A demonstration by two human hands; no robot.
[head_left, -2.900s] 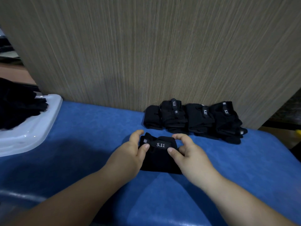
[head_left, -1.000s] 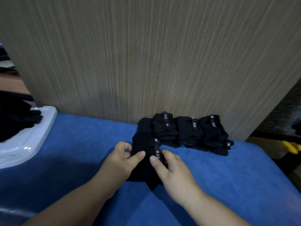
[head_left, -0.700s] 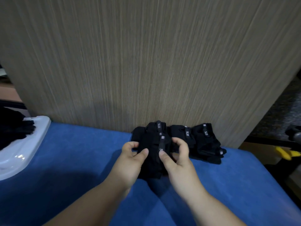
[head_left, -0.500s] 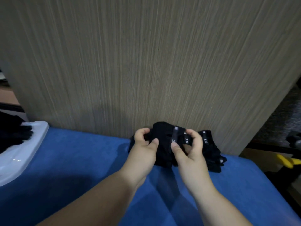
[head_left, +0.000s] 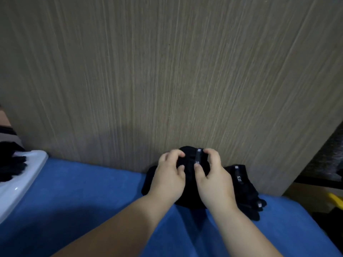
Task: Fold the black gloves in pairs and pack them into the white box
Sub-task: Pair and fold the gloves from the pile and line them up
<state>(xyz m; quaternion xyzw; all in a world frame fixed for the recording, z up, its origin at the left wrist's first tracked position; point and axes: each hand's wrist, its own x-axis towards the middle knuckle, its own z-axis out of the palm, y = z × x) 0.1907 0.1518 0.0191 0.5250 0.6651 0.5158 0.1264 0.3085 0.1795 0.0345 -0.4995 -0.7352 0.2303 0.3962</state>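
Observation:
A folded pair of black gloves (head_left: 192,159) with a grey-lettered strap is held between both hands, above the row of folded pairs against the wooden panel. My left hand (head_left: 169,175) grips its left side with curled fingers. On its right side, my right hand (head_left: 213,175) pinches the strap between thumb and fingers. The row of folded pairs (head_left: 241,184) lies on the blue table and is mostly hidden behind my hands. The white box (head_left: 20,180) sits at the left edge, and loose black gloves (head_left: 11,164) rest in it.
A tall wood-grain panel (head_left: 167,71) stands right behind the folded gloves. The blue table surface (head_left: 83,197) spreads between the box and my arms. Past the table's right end there is a yellow object (head_left: 336,198) and dark clutter.
Both hands lifted the folded pair off the table and carried it away from me, up over the row by the panel. The view tilted upward.

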